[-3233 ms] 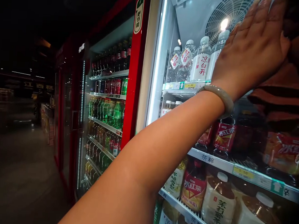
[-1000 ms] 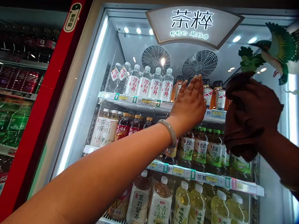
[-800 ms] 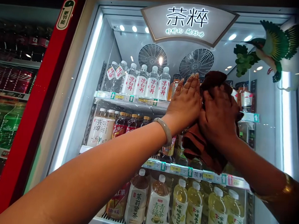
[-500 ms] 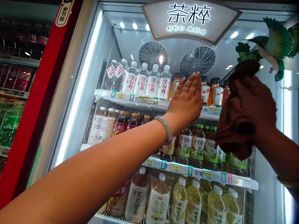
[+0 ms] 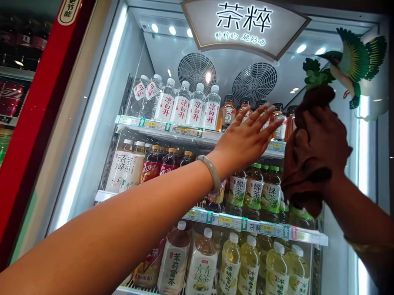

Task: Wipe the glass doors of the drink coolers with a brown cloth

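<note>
My left hand (image 5: 248,134) is raised palm-forward in front of the glass of a lit drinks fridge, fingers stretched and spread, holding nothing. A pale bangle (image 5: 210,172) circles that wrist. On the right, in shadow, my right hand (image 5: 329,142) presses a bunched dark brown cloth (image 5: 302,169) towards the glass beneath a green bird sticker (image 5: 359,63). Part of the cloth hangs below the fingers. Whether the left palm touches the glass cannot be made out.
Behind the glass are shelves of bottles: water bottles (image 5: 182,105), green tea bottles (image 5: 254,191) and pale yellow drinks (image 5: 229,268). A lit sign (image 5: 244,28) tops the fridge. A red-framed fridge (image 5: 38,114) stands on the left.
The fingers of my left hand have spread apart, and that hand has shifted slightly right. My right hand and the cloth sit a little lower against the fridge. The view has turned slightly.
</note>
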`<state>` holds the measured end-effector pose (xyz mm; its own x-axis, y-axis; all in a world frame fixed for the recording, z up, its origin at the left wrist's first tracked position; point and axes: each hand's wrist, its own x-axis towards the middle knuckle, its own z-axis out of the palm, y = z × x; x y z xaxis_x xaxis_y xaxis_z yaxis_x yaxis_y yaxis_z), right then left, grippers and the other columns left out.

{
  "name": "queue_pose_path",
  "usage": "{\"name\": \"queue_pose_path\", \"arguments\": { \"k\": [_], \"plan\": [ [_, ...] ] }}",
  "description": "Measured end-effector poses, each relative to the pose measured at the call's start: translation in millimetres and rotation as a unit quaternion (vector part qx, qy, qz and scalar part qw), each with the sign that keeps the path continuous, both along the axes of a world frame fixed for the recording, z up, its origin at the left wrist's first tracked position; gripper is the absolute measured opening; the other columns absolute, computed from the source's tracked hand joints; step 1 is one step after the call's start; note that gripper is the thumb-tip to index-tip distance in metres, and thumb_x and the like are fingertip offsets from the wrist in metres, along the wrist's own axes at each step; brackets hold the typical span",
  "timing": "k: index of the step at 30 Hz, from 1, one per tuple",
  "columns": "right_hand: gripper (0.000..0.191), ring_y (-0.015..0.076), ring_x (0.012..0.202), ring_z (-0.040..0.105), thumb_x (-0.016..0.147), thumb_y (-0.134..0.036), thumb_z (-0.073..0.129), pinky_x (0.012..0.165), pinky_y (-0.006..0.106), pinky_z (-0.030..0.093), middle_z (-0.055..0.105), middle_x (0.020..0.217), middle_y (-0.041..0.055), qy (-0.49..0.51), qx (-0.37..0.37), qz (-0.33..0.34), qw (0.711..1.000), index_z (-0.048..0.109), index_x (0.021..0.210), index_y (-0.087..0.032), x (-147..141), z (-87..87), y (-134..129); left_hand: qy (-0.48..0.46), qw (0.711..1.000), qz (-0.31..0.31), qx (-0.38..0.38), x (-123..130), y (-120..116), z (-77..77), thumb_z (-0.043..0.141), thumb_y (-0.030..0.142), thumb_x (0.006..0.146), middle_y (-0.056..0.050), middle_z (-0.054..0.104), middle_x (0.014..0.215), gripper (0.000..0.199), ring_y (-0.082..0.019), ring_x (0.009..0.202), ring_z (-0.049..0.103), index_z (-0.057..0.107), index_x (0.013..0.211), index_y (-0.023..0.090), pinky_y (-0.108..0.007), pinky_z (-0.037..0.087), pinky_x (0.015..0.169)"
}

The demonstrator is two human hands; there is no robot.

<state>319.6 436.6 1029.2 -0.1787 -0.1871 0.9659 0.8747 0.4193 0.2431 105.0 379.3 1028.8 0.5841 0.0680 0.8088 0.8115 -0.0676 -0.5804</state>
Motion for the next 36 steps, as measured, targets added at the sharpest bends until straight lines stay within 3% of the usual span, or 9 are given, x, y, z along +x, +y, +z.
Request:
{"name": "queue_pose_path", "arguments": {
  "k": [4, 10, 13, 16, 19, 23, 29, 33, 36],
  "plan": [
    [0.066, 0.0383, 0.157, 0.033, 0.101, -0.037, 0.049, 0.123, 0.070, 0.037, 0.038, 0.168, 0.0134, -0.026, 0.025, 0.004, 0.999, 0.033, 0.164, -0.026, -26, -33.8, -10, 0.032, 0.999, 0.014, -0.011, -1, -2, -0.1, 0.030, 0.034, 0.108, -0.008, 0.033, 0.174, 0.055, -0.025, 0.164, 0.022, 0.041, 0.161, 0.019, -0.052, 0.015, 0.135],
    [0.058, 0.0330, 0.157, 0.035, 0.104, -0.034, 0.042, 0.129, 0.062, 0.035, 0.039, 0.168, 0.0077, -0.065, -0.014, 0.006, 0.998, 0.038, 0.161, -0.031, 11, -23.1, -7, -0.013, 1.000, -0.007, -0.020, 6, 2, -9.1, 0.033, 0.032, 0.106, -0.008, 0.030, 0.175, 0.060, -0.027, 0.165, 0.020, 0.034, 0.164, 0.017, -0.052, 0.012, 0.136],
    [0.060, 0.0394, 0.157, 0.034, 0.103, -0.035, 0.042, 0.125, 0.069, 0.036, 0.035, 0.170, 0.0098, 0.058, -0.027, -0.012, 0.998, 0.037, 0.162, -0.029, 19, -36.7, 1, -0.071, 0.997, -0.024, -0.029, 23, 6, -20.0, 0.040, 0.032, 0.103, -0.010, 0.026, 0.176, 0.066, -0.028, 0.166, 0.016, 0.029, 0.166, 0.015, -0.053, 0.007, 0.137],
    [0.059, 0.0375, 0.155, 0.038, 0.102, -0.035, 0.045, 0.124, 0.067, 0.039, 0.042, 0.166, 0.0133, 0.018, -0.013, 0.006, 1.000, 0.041, 0.160, -0.025, 2, -48.0, -2, -0.154, 0.987, -0.034, -0.029, 43, 11, -29.2, 0.042, 0.032, 0.101, -0.016, 0.020, 0.177, 0.071, -0.034, 0.166, 0.008, 0.027, 0.165, 0.007, -0.059, 0.000, 0.136],
    [0.055, 0.0290, 0.155, 0.039, 0.103, -0.036, 0.045, 0.128, 0.058, 0.035, 0.045, 0.165, 0.0081, -0.086, -0.002, 0.018, 0.996, 0.045, 0.158, -0.027, 5, -34.6, -5, -0.179, 0.982, -0.046, -0.026, 53, 14, -34.7, 0.041, 0.033, 0.101, -0.019, 0.016, 0.177, 0.072, -0.036, 0.166, 0.003, 0.025, 0.165, 0.003, -0.060, -0.004, 0.135],
    [0.056, 0.0298, 0.156, 0.037, 0.104, -0.041, 0.041, 0.131, 0.052, 0.031, 0.045, 0.164, 0.0135, -0.020, -0.021, -0.022, 0.999, 0.051, 0.155, -0.019, 53, -25.3, 7, -0.142, 0.988, -0.056, -0.037, 48, 12, -39.4, 0.045, 0.035, 0.101, -0.020, 0.014, 0.177, 0.075, -0.035, 0.166, 0.004, 0.022, 0.166, 0.007, -0.056, -0.001, 0.136],
    [0.065, 0.0381, 0.158, 0.031, 0.099, -0.044, 0.050, 0.129, 0.071, 0.021, 0.044, 0.164, 0.0187, 0.001, -0.006, -0.045, 0.999, 0.041, 0.160, -0.021, 41, -71.4, 3, -0.130, 0.988, -0.077, -0.022, 46, 15, -44.5, 0.047, 0.034, 0.101, -0.023, 0.011, 0.177, 0.074, -0.035, 0.166, -0.003, 0.022, 0.165, 0.005, -0.058, -0.003, 0.135],
    [0.061, 0.0295, 0.159, 0.031, 0.102, -0.038, 0.044, 0.131, 0.060, 0.026, 0.042, 0.167, 0.0106, -0.062, -0.019, -0.027, 0.998, 0.039, 0.161, -0.023, 35, -45.3, -2, -0.132, 0.988, -0.081, -0.017, 47, 17, -45.0, 0.048, 0.036, 0.101, -0.022, 0.014, 0.177, 0.076, -0.034, 0.166, -0.003, 0.021, 0.165, 0.005, -0.058, -0.003, 0.135],
    [0.061, 0.0295, 0.159, 0.032, 0.103, -0.040, 0.039, 0.132, 0.051, 0.028, 0.042, 0.166, 0.0146, 0.040, -0.054, -0.028, 0.997, 0.046, 0.158, -0.014, 68, -28.7, 10, -0.127, 0.988, -0.085, -0.022, 46, 18, -44.9, 0.048, 0.036, 0.101, -0.021, 0.015, 0.177, 0.076, -0.033, 0.166, -0.004, 0.021, 0.166, 0.007, -0.058, -0.004, 0.135]
  ]
}}
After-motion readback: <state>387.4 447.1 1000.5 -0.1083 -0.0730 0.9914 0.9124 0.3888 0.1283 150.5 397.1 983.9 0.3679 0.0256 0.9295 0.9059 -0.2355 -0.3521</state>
